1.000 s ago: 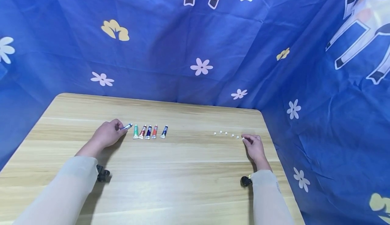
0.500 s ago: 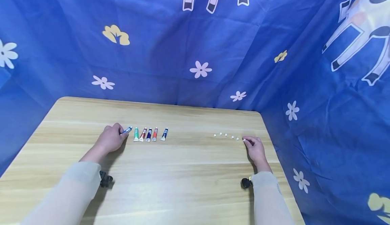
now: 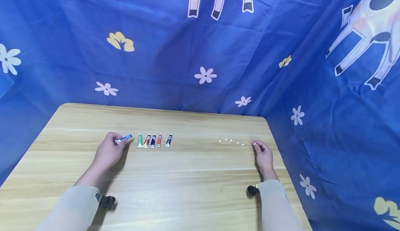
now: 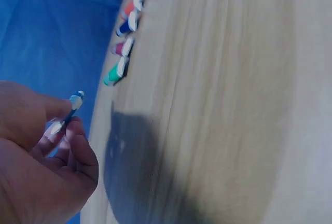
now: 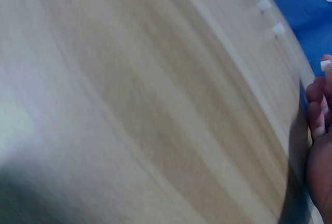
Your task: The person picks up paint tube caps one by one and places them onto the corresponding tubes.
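Toward the desk's (image 3: 193, 189) far edge, our left hand (image 3: 107, 153) pinches one blue paint tube (image 3: 124, 138), lifted just left of a row of five tubes (image 3: 154, 141) lying flat. Near the right edge, our right hand (image 3: 264, 156) pinches one white cap (image 3: 254, 143) beside a line of five caps (image 3: 231, 141).

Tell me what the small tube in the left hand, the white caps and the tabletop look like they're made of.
Blue tube in the left hand: probably soft metal or plastic with a printed glossy skin; too small to settle.
White caps, one pinched in the right hand: look like matte moulded plastic.
Table: light wood-grain surface, smooth, likely laminate, judging by the even streaks.
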Demonstrator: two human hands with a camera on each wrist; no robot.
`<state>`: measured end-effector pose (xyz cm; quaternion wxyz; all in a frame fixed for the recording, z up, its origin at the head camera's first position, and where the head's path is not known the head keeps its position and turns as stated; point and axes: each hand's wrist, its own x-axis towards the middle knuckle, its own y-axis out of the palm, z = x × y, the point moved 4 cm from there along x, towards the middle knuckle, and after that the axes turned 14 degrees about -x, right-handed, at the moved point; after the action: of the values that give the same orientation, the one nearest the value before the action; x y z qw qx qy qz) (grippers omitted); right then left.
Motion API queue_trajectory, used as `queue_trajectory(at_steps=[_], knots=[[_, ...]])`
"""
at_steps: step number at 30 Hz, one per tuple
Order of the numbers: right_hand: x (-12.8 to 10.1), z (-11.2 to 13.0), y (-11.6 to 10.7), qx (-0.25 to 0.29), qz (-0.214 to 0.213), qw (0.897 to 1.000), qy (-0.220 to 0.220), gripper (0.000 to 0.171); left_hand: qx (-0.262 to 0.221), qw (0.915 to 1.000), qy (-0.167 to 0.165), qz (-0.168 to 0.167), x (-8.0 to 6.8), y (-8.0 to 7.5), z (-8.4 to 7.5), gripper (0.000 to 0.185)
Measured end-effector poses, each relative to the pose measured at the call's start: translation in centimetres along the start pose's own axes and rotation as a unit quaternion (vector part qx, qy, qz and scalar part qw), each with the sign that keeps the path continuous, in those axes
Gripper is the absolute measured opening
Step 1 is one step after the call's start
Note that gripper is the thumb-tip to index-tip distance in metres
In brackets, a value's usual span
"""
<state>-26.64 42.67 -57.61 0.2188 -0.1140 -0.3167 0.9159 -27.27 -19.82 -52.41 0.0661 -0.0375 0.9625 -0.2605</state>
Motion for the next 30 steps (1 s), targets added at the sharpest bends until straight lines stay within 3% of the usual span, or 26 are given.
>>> queue_trajectory(at_steps=[5,11,15,17,23,28,30], knots=[[-0.4,0.1,-0.3,0.134,-0.009,0.990,0.038,0.032,-0.055,0.9983,-0.006,-0.016,-1.7,0.0,-0.5,0.044],[-0.8,0.3,-0.7,0.246,-0.005,0.967,0.066,0.041,-0.085,0.9946,-0.010,-0.059,-3.5,-0.3,-0.8,0.050],[-1.3,0.4,-0.7,0.319,-0.004,0.942,0.100,0.044,-0.095,0.9911,-0.010,-0.094,-4.8,-0.7,-0.7,0.046],[-1.7,0.5,-0.7,0.365,-0.001,0.924,0.116,0.041,-0.104,0.9887,-0.010,-0.107,-5.5,-0.8,-0.6,0.043],[-3.4,1.3,-0.8,0.513,0.016,0.846,0.146,0.022,-0.111,0.9859,-0.020,-0.124,-7.8,-0.6,-0.9,0.037],[-5.2,2.3,-0.5,0.600,0.026,0.782,0.167,0.025,-0.114,0.9858,-0.029,-0.120,-9.2,0.0,-1.4,0.033],[-5.9,2.7,-0.3,0.625,0.027,0.762,0.165,0.027,-0.110,0.9856,-0.022,-0.126,-9.5,0.2,-1.5,0.032]])
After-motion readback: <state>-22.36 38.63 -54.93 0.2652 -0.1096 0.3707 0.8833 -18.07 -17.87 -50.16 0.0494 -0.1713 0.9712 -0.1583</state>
